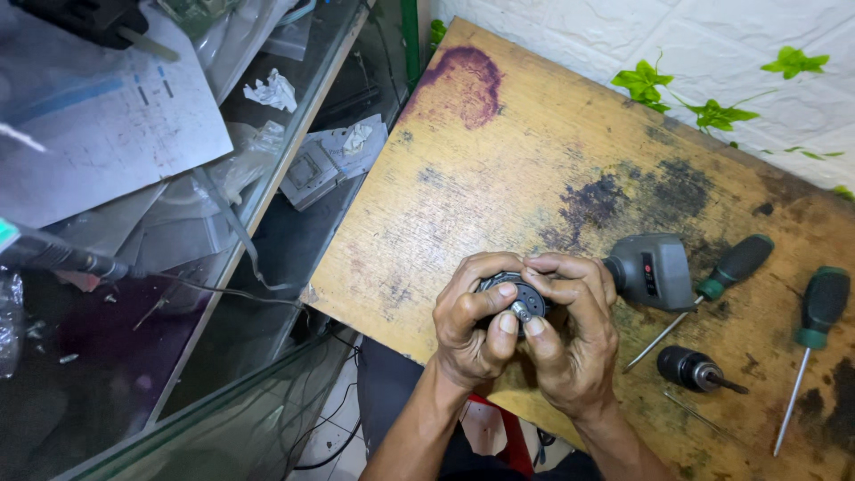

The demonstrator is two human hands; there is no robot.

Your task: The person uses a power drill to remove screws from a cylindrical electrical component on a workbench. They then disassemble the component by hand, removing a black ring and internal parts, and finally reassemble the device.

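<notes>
Both hands meet over the near edge of a stained wooden table (499, 151). My left hand (470, 328) and my right hand (570, 334) together grip a round dark motor part (521, 298) with a short metal shaft end facing up. My thumbs press on its face. The part joins a grey power-tool body (652, 270) that lies on the table just right of my right hand.
A black drill chuck (690, 367) lies right of my right hand. Two green-and-black screwdrivers (726, 272) (815, 325) lie further right. A glass display case (205, 232) with papers, plastic bags and small parts stands at the left. A leaf-patterned white wall (712, 53) is behind.
</notes>
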